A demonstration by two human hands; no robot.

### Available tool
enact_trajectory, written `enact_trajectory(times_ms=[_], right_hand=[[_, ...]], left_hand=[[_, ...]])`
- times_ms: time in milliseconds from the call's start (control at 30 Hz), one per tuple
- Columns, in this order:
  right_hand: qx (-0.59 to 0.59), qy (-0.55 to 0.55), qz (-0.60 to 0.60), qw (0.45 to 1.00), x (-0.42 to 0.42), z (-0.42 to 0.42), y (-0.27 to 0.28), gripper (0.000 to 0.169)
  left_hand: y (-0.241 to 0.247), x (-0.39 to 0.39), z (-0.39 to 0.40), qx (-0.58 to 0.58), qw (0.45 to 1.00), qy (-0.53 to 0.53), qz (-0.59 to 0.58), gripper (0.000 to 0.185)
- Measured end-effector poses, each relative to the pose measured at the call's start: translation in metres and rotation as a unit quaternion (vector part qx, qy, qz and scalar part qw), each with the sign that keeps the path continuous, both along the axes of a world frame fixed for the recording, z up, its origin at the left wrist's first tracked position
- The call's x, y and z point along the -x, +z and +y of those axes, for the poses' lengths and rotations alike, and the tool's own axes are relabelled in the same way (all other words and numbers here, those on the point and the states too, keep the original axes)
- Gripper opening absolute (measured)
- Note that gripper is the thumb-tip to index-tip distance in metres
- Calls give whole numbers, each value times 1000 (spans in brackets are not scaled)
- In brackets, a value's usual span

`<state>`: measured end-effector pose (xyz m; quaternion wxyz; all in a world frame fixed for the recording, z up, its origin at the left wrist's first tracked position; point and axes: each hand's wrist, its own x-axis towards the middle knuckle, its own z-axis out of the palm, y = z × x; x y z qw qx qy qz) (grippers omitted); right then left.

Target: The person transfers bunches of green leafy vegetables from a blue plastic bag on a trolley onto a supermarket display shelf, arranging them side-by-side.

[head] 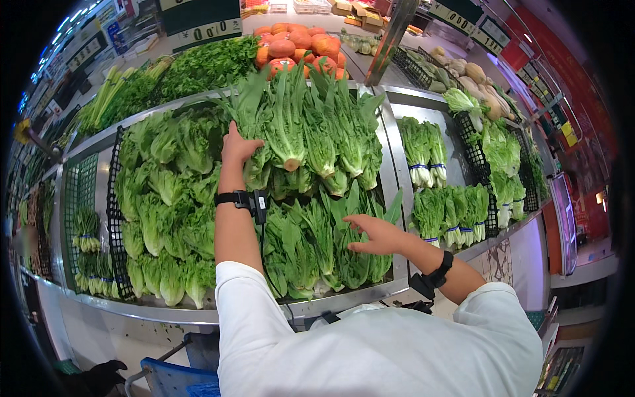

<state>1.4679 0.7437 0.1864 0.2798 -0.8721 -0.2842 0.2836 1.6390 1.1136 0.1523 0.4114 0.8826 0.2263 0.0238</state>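
My left hand [239,145] reaches over the display, its fingers apart, at the left edge of the upper row of long-leaf lettuce heads [287,124]. Whether it touches the leaves there is hard to tell. Over the lower pile of long-leaf greens [307,243] is my right hand [373,235], thumb and fingers spread, with nothing held. Curly green lettuce [173,198] fills the section left of my left forearm. Both wrists wear black straps with small devices.
Metal rails [149,313] frame the stall. Bundled greens [459,211] lie to the right beside a black plastic crate wall [474,149]. Orange pumpkins [299,43] and leafy herbs [211,64] sit behind. A blue cart or basket [176,377] stands at the lower left.
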Motion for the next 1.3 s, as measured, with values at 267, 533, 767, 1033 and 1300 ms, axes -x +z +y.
enact_trajectory(times_ms=[267, 533, 767, 1033, 1300], right_hand=[[63, 9, 32, 997, -7, -14, -14, 67], [19, 19, 3, 1000, -6, -29, -21, 66], [-4, 37, -1, 999, 11, -34, -16, 67], [19, 40, 13, 999, 18, -58, -41, 66], [-5, -49, 28, 998, 15, -55, -21, 62]], left_hand=[[0, -32, 10, -58, 993, -29, 103, 104], [18, 15, 14, -2, 998, 5, -56, 106], [1, 67, 3, -1, 994, 59, -87, 101], [3, 70, -18, -88, 989, 119, -4, 110], [22, 53, 2, 253, 937, 221, -98, 83]])
